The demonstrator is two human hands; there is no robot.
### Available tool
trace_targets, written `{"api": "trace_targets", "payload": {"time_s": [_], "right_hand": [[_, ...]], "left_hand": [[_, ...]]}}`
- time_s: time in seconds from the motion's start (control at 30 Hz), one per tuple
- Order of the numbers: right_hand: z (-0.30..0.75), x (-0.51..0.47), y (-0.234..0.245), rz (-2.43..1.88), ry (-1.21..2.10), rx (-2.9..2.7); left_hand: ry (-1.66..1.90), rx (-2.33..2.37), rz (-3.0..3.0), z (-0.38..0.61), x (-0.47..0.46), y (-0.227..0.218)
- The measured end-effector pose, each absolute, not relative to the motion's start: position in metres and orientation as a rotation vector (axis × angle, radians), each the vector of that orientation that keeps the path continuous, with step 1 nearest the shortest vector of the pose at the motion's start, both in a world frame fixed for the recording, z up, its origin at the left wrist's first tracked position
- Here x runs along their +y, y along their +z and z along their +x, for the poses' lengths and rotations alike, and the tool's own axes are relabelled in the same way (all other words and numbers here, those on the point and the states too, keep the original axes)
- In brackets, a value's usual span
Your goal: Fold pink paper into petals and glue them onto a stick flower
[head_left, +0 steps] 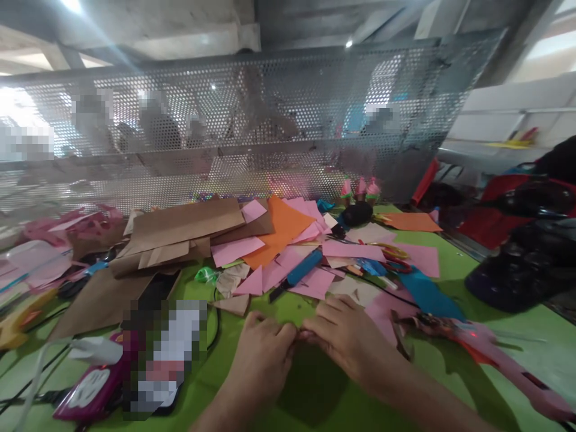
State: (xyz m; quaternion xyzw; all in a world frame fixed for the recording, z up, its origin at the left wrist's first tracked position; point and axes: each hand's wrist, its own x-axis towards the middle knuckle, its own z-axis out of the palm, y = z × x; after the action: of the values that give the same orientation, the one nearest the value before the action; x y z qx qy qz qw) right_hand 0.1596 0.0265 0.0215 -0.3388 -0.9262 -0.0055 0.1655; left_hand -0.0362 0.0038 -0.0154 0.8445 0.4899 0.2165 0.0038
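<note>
My left hand (pixel 265 351) and my right hand (pixel 348 345) meet low in the middle, just above the green table (pixel 252 414). Fingers of both are closed, with the fingertips pinched together at one spot. Whatever sits between them is too small and hidden to make out. Just beyond the hands lie a blue utility knife (pixel 305 267) and a small brown paper triangle (pixel 234 305). Pink paper pieces (pixel 315 282) spread around the knife. Right of my right hand rests a pink glue gun (pixel 490 348) with a small red light glowing.
Brown paper sheets (pixel 189 223) and an orange sheet (pixel 288 225) are heaped at the back. On the left are a phone (pixel 173 351), a purple power strip (pixel 92 390) and a yellow tool (pixel 22 318). A black bag (pixel 513 264) stands right; a perforated metal screen (pixel 270 144) rises behind.
</note>
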Motion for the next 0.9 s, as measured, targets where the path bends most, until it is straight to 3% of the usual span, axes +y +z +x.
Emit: {"api": "trace_targets", "payload": {"time_s": [0.43, 0.9], "right_hand": [[0.156, 0.025, 0.024, -1.117, 0.391, -2.627], [0.158, 0.027, 0.02, -1.169, 0.559, -2.508]], "left_hand": [[0.722, 1.543, 2.706, -0.031, 0.001, -0.018], [0.795, 1.54, 2.756, -0.025, 0.003, -0.03]]}}
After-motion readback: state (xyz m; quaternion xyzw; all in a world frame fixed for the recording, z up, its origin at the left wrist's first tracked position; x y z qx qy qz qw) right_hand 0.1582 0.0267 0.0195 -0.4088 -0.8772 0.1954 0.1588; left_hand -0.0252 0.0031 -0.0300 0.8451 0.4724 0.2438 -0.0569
